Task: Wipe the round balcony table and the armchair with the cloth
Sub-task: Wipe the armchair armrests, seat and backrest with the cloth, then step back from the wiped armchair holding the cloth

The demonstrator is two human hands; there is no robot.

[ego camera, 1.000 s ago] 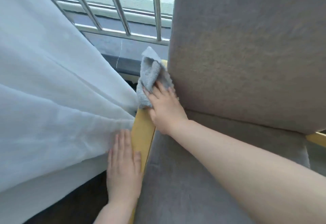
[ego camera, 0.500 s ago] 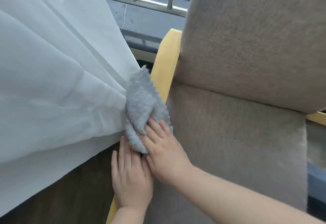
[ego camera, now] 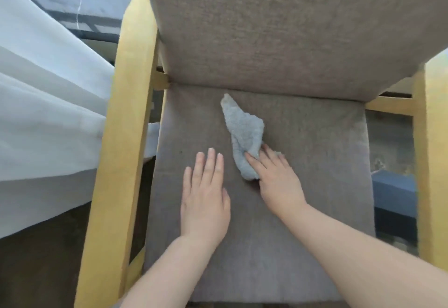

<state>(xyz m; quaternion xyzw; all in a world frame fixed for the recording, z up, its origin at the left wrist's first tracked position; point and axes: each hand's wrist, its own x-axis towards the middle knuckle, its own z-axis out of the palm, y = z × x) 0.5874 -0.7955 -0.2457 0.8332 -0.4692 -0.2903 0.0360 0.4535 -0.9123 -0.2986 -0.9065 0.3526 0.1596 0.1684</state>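
The armchair fills the head view, with a grey-brown seat cushion (ego camera: 303, 210), a matching backrest (ego camera: 278, 29) and yellow wooden armrests on the left (ego camera: 126, 126) and right (ego camera: 434, 162). A crumpled grey-blue cloth (ego camera: 243, 128) lies on the middle of the seat. My right hand (ego camera: 276, 181) grips its near end and holds it down on the cushion. Just left of the cloth, my left hand (ego camera: 206, 201) rests flat on the seat with straight fingers and holds nothing. The round table is out of view.
A white sheer curtain (ego camera: 48, 114) hangs against the chair's left armrest. Dark floor (ego camera: 36, 271) shows below it. A low balcony wall (ego camera: 80, 0) lies behind the chair. Something blue (ego camera: 392, 196) sits on the floor to the right.
My right hand has carried the cloth from the left armrest onto the middle of the seat. My left hand has moved off the armrest to lie flat on the cushion. The view tilted down.
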